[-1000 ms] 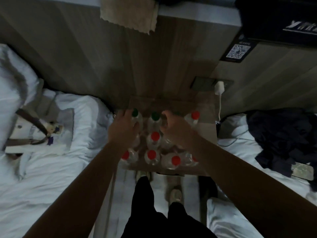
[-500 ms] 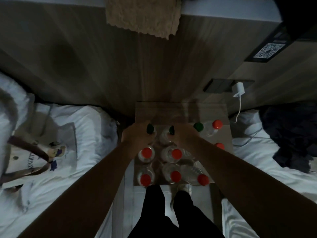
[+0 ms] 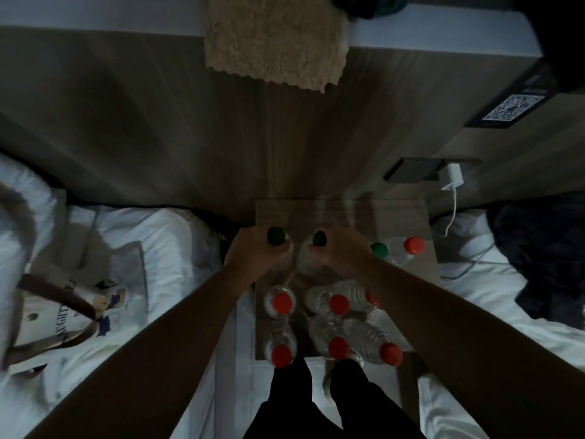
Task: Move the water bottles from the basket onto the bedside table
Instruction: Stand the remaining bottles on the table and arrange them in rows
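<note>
- Now, head view, only one cam: both hands out over the tabletop [image 3: 395, 217] wedged between two beds.
- Left hand [image 3: 250, 258] curled shut round the neck of a green-capped bottle [image 3: 276, 236]; right hand [image 3: 340, 251] likewise closed on a 2nd green-capped bottle [image 3: 319, 238]. Both gripped just under the cap, prob. because that's the narrow part and keeps each upright while it goes down.
- The two held bottles sit side by side, nearly touching, at the far-left part of the tabletop. Can't tell if their bases are down yet – hands hide them.
- Other water bottles already on top: a green cap [image 3: 379, 250] and red cap [image 3: 414, 244] off to the right, then two rows of red-capped ones nearer the person [image 3: 338, 304]. Packed close in rows, seemingly to fit them all on a small surface.
- Front-row bottles [image 3: 281, 354] stand right at the near edge; a knock from an arm could tip one off.
- No basket in frame, so can't say how many are left.
- Tote bag [image 3: 79, 312] lies on the left bed [image 3: 164, 242]; charger [image 3: 453, 178] plugged into the wall at right, cable trailing down beside the tabletop.
- Dim light, details murky.
</note>
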The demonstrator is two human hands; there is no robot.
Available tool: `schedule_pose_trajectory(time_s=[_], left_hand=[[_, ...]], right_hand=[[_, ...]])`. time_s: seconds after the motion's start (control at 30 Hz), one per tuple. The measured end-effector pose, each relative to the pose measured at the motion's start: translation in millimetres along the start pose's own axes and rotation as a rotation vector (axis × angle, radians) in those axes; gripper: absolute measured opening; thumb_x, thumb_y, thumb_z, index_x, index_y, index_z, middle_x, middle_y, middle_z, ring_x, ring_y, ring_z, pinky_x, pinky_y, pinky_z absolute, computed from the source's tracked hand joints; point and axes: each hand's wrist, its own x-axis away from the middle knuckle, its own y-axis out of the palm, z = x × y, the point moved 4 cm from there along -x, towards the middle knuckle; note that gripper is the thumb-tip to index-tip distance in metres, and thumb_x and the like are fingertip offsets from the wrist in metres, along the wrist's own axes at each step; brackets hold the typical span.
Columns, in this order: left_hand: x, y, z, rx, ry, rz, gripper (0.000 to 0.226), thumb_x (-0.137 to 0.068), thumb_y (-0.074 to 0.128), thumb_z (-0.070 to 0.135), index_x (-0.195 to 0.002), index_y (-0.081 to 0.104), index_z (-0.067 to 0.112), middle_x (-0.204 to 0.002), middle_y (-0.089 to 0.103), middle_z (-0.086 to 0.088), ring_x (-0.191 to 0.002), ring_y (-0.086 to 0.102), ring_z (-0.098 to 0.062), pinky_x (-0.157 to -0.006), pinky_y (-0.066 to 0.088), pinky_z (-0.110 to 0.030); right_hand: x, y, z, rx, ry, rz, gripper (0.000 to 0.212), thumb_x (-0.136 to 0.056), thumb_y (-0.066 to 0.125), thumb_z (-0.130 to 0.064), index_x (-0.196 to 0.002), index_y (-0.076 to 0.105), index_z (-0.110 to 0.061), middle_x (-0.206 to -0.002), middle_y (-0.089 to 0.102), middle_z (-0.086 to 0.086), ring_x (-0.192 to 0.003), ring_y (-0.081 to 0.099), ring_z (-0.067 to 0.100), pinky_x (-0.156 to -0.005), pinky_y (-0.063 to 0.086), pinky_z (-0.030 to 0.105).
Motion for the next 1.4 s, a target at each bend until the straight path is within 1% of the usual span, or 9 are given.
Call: schedule_pose_trajectory(time_s=[0.1, 0.27, 0.4, 0.57, 0.8, 0.9, 1.0, 1.13, 1.4], left_hand=[[-17, -14, 14, -0.022, 0.050, 0.026, 0.018, -0.083, 0.067, 0.033, -0.073, 0.062, 0.019, -0.075, 0.065, 0.002, -0.071, 0.060, -0.010, -0.068, 0.047, -0.026], [-43, -32, 28, -0.037, 0.109, 0.091, 0.019, -0.084, 0.066, 0.029, -0.072, 0.060, 0.016, -0.067, 0.060, 0.008, -0.061, 0.050, 0.004, -0.060, 0.038, -0.015], [-60, -38, 28, -0.072, 0.074, 0.112, 0.040, -0.079, 0.058, 0.043, -0.088, 0.067, 0.005, -0.086, 0.069, -0.008, -0.077, 0.060, -0.015, -0.073, 0.046, -0.025], [-77, -36, 24, -0.083, -0.025, 0.124, 0.037, -0.084, 0.060, 0.038, -0.076, 0.063, 0.001, -0.073, 0.065, -0.013, -0.075, 0.063, -0.028, -0.075, 0.054, -0.040], [-91, -37, 33, -0.053, 0.025, 0.168, 0.034, -0.082, 0.061, 0.044, -0.064, 0.057, 0.016, -0.060, 0.054, 0.002, -0.065, 0.056, -0.017, -0.073, 0.052, -0.036], [-99, -38, 29, -0.003, 0.063, 0.193, 0.057, -0.067, 0.050, 0.061, -0.085, 0.063, 0.008, -0.075, 0.063, -0.009, -0.074, 0.062, -0.024, -0.078, 0.053, -0.043], [-96, -37, 34, -0.021, 0.075, 0.234, 0.051, -0.075, 0.055, 0.046, -0.099, 0.064, 0.001, -0.093, 0.067, -0.020, -0.086, 0.064, -0.033, -0.080, 0.053, -0.044], [-95, -31, 29, -0.080, 0.067, 0.298, 0.036, -0.087, 0.062, 0.031, -0.110, 0.059, 0.003, -0.108, 0.066, -0.017, -0.102, 0.061, -0.031, -0.080, 0.042, -0.027], [-97, -22, 13, -0.113, 0.113, 0.467, 0.039, -0.085, 0.065, 0.035, -0.105, 0.060, 0.002, -0.101, 0.067, -0.017, -0.098, 0.063, -0.030, -0.077, 0.034, -0.019]], right_hand=[[-17, -11, -7, -0.055, 0.042, 0.006, 0.025, -0.082, 0.060, -0.034, -0.064, 0.056, -0.017, -0.071, 0.063, 0.006, -0.068, 0.062, 0.022, -0.060, 0.049, 0.032], [-42, -25, -18, -0.108, 0.018, 0.044, 0.027, -0.076, 0.057, -0.030, -0.053, 0.048, -0.020, -0.055, 0.052, -0.001, -0.052, 0.051, 0.016, -0.049, 0.041, 0.028], [-61, -32, -20, -0.117, 0.059, 0.082, 0.025, -0.080, 0.057, -0.031, -0.059, 0.058, -0.016, -0.056, 0.053, -0.002, -0.052, 0.052, 0.012, -0.044, 0.032, 0.021], [-85, -32, -24, -0.142, 0.065, 0.107, 0.032, -0.081, 0.056, -0.026, -0.050, 0.047, -0.020, -0.054, 0.049, -0.003, -0.054, 0.051, 0.015, -0.045, 0.031, 0.022], [-103, -41, -34, -0.130, 0.022, 0.192, 0.020, -0.084, 0.059, -0.035, -0.081, 0.063, -0.016, -0.073, 0.057, 0.002, -0.068, 0.053, 0.020, -0.057, 0.038, 0.024], [-106, -42, -35, -0.156, 0.015, 0.185, 0.016, -0.086, 0.058, -0.031, -0.085, 0.061, -0.016, -0.074, 0.059, 0.002, -0.070, 0.058, 0.020, -0.048, 0.032, 0.022], [-110, -42, -35, -0.158, 0.006, 0.248, 0.016, -0.085, 0.058, -0.029, -0.091, 0.062, -0.015, -0.082, 0.058, 0.004, -0.077, 0.057, 0.022, -0.059, 0.035, 0.025], [-108, -38, -32, -0.178, 0.001, 0.308, 0.018, -0.084, 0.058, -0.031, -0.091, 0.059, -0.014, -0.093, 0.065, 0.012, -0.091, 0.062, 0.033, -0.065, 0.034, 0.027], [-116, -33, -28, -0.188, -0.094, 0.294, 0.020, -0.086, 0.060, -0.033, -0.086, 0.048, -0.016, -0.079, 0.054, 0.006, -0.086, 0.061, 0.032, -0.063, 0.036, 0.029]])
